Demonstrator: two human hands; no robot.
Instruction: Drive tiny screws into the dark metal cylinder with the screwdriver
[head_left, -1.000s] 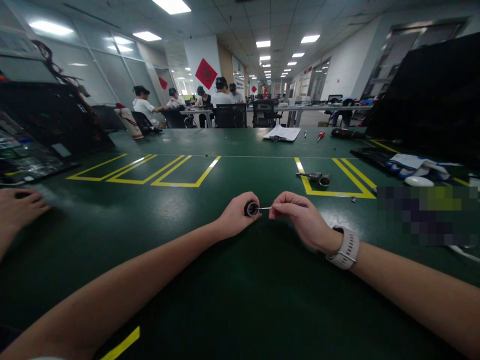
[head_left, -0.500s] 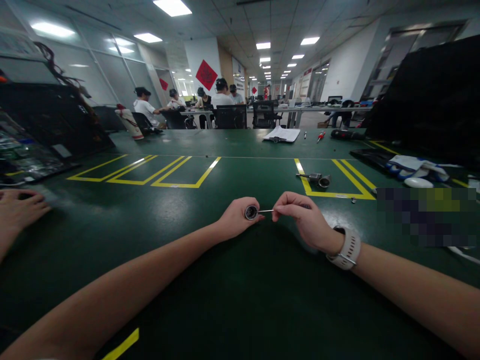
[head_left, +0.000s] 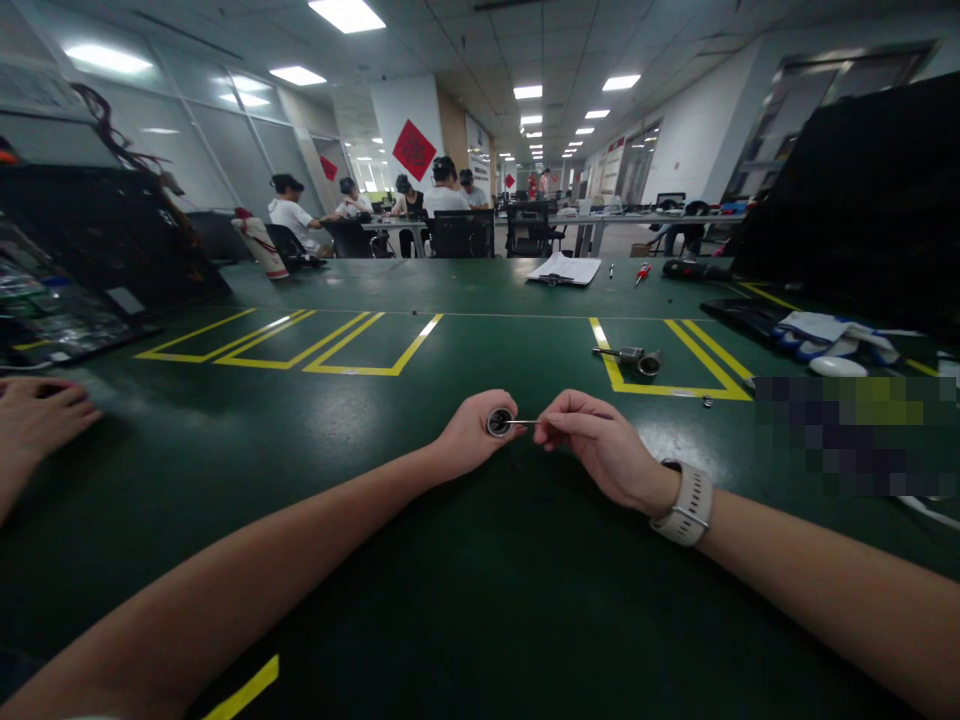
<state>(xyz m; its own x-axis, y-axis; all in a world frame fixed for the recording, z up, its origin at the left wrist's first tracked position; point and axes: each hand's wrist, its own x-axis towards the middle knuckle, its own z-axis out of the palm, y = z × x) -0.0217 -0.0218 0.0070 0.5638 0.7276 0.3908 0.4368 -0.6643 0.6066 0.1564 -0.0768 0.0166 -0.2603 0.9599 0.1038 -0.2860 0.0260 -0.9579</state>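
My left hand (head_left: 474, 432) is closed around a round, hollow metal part (head_left: 499, 422) whose open end faces me. My right hand (head_left: 592, 435), with a pale watch strap at the wrist, pinches what looks like a thin screwdriver (head_left: 523, 422). Its slim metal shaft points left and reaches over the rim into the opening of the part. Most of the handle is hidden in my fingers. Beyond my right hand, a metal part with a thin shaft and a cup-shaped end (head_left: 634, 360) lies inside a yellow tape outline.
Yellow tape outlines (head_left: 352, 372) mark the green table (head_left: 420, 600). A small metal piece (head_left: 707, 402) lies to the right, near gloves (head_left: 832, 335) and a white mouse (head_left: 838, 367). A clipboard (head_left: 564, 268) lies farther back. Another person's hand (head_left: 45, 415) rests at left.
My right hand has shifted slightly left, and the screwdriver's shaft reaches farther into the opening of the metal part. My left hand keeps its hold nearly in place.
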